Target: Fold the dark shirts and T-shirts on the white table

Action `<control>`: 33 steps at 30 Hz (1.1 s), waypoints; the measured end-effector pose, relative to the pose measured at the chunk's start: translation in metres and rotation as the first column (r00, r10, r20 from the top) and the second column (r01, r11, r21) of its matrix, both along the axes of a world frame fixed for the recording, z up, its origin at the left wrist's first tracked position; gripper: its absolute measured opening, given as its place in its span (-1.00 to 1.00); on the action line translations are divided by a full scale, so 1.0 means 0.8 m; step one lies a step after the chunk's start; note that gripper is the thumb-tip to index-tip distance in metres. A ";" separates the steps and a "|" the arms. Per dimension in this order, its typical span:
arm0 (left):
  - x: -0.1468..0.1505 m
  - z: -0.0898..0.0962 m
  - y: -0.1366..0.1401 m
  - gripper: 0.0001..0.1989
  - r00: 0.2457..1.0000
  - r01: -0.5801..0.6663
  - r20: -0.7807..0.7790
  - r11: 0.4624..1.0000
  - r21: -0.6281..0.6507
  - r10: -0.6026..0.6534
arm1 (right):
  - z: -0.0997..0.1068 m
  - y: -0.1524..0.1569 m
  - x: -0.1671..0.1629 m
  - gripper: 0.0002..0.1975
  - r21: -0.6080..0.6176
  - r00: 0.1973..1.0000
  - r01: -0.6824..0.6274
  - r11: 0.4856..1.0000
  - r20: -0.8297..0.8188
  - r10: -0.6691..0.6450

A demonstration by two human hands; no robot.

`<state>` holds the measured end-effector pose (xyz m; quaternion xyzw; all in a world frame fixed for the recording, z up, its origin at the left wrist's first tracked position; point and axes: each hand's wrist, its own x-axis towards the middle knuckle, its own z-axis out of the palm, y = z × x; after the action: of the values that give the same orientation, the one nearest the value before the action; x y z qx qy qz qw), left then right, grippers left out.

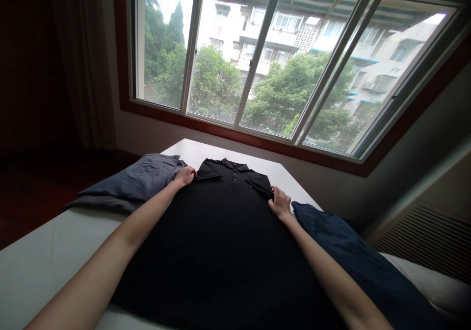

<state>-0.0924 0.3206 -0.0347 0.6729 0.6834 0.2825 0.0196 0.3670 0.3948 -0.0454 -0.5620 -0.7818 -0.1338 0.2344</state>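
Observation:
A black polo shirt (224,241) lies spread flat, front up, its buttoned collar (235,165) at the far end and its hem toward me. Both short sleeves lie folded inward over the front. With closed fingers, my left hand (185,175) grips the shirt's left edge by the sleeve. Across from it, my right hand (280,202) has its fingers curled on the right edge just below the other sleeve. The fingertips of both hands are partly hidden.
The shirt rests on a white table (40,251). Folded grey and dark blue clothes (128,180) lie at the left edge, and a navy garment (353,251) lies along the right. Behind the table is a wide window (250,65); a slatted vent (423,237) stands at right.

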 end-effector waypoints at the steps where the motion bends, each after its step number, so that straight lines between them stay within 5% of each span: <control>1: 0.000 0.000 0.000 -0.71 1.000 0.000 -0.002 1.000 -0.001 0.000 | 0.002 0.002 0.002 -0.43 -0.012 0.999 0.040 0.999 0.021 -0.040; 7: 0.001 0.001 -0.001 -0.71 1.000 0.003 -0.008 1.000 -0.004 -0.004 | 0.024 0.009 0.030 -0.72 -0.172 0.975 0.204 0.964 0.121 -0.185; 13: 0.002 0.001 -0.003 -0.70 1.000 -0.003 -0.011 1.000 -0.008 0.003 | 0.032 0.009 0.042 -0.76 -0.225 0.934 0.349 0.910 0.166 -0.317; 19: 0.002 0.003 -0.004 -0.70 1.000 -0.011 -0.020 1.000 -0.009 0.010 | 0.035 0.005 0.034 -0.76 -0.129 0.941 0.259 0.957 0.259 -0.219; 25: 0.002 0.001 -0.003 -0.71 1.000 -0.004 -0.016 1.000 -0.011 0.004 | 0.033 -0.007 0.029 -0.56 -0.057 0.936 0.096 0.994 0.345 -0.070; 29: 0.002 0.000 -0.003 -0.71 1.000 0.003 -0.018 1.000 -0.007 -0.004 | 0.029 -0.009 0.018 -0.65 -0.121 0.945 0.001 0.993 0.326 0.039; 33: 0.001 -0.001 -0.002 -0.71 1.000 0.008 -0.020 1.000 -0.004 -0.008 | 0.026 -0.002 0.012 -0.67 -0.197 0.977 0.040 0.980 0.214 0.003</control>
<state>-0.0918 0.3190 -0.0352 0.6784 0.6815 0.2742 0.0153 0.3768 0.3936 -0.0250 -0.5725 -0.8066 -0.1165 0.0902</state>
